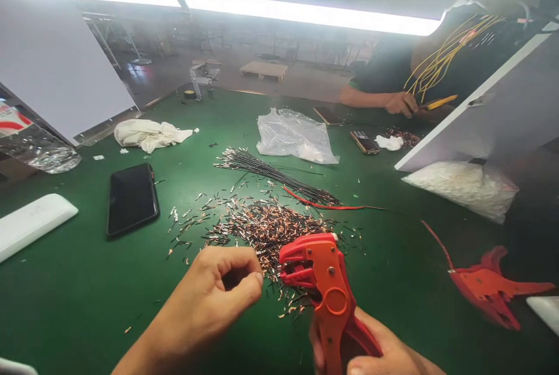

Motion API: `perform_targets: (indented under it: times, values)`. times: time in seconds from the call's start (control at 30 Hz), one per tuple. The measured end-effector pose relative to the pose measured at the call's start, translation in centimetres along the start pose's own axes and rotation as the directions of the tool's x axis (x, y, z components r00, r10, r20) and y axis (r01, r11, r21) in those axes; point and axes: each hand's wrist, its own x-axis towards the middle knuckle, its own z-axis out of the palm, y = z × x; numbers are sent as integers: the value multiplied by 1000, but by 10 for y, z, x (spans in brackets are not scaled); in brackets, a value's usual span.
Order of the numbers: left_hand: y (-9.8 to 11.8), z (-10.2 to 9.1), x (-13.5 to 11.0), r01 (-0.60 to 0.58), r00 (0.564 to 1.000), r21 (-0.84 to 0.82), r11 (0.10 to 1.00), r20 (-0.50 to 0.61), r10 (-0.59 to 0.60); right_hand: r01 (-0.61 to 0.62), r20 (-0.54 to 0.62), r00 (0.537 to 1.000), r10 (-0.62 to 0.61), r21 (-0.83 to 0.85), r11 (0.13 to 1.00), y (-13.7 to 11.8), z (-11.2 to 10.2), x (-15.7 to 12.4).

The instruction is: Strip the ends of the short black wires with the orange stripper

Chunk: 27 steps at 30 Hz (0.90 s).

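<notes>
My right hand is wrapped round the handles of a red and orange wire stripper, its jaws pointing left. Just left of those jaws, my left hand is closed in a pinch, thumb against curled forefinger; whatever lies between the fingertips, if anything, is too small to make out. Behind both hands spreads a heap of short black and copper wire scraps. Beyond the heap lies a bundle of black wires with pale tips at its left end. A thin red strip stretches beside the bundle.
A second red wire stripper lies at right, near a bag of pale pieces and a white partition. At left are a black phone, a cloth and a bottle. Across the table, a person's hand works beside yellow wires.
</notes>
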Motion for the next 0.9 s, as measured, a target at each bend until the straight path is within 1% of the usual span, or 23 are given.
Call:
perform_targets:
  times: [0.07, 0.1, 0.2, 0.3, 0.37, 0.47, 0.53, 0.67, 0.77, 0.83, 0.9]
  values:
    - [-1, -1, 0, -1, 1000, 10, 1000, -12, 1, -11, -1, 1000, 11, -32, 999, 0, -2, -1]
    - [-2, -1, 1, -2, 1000, 20, 1000, -10, 2, -15, 16, 1000, 15, -43, 999, 0, -2, -1]
    - [-1, -3, 1, -20, 999, 54, 998, 45, 17, -26, 24, 999, 26, -29, 999, 3, -5, -1]
    - [1, -4, 0, -14, 997, 61, 998, 75, 9, -8, 21, 1000, 9, -26, 1000, 5, -7, 0]
    - [2, -3, -1, -1, 996, 56, 998, 93, -4, -15, 56, 998, 20, -96, 995, 4, -9, 3]
    - [3, -2, -1, 18, 992, 33, 999, 122, -22, -6, 138, 990, 37, -216, 976, -1, -11, 6]
    - [3, -1, 0, 26, 989, 23, 999, 142, -29, 0, 148, 988, 41, -264, 965, -2, -12, 7]
    - [3, -2, 1, 17, 991, 41, 999, 134, -23, 30, 81, 997, -8, -275, 961, 10, -14, 7]
    - [1, -3, 2, 7, 994, 77, 997, 105, -15, 64, -9, 998, -69, -246, 967, 24, -15, 8]
    - [0, -3, 2, 15, 996, 106, 994, 87, -24, 69, -64, 994, -87, -242, 968, 28, -14, 9]
    - [-2, -2, 2, 34, 996, 119, 992, 80, -44, 71, -63, 994, -89, -237, 969, 26, -12, 10]
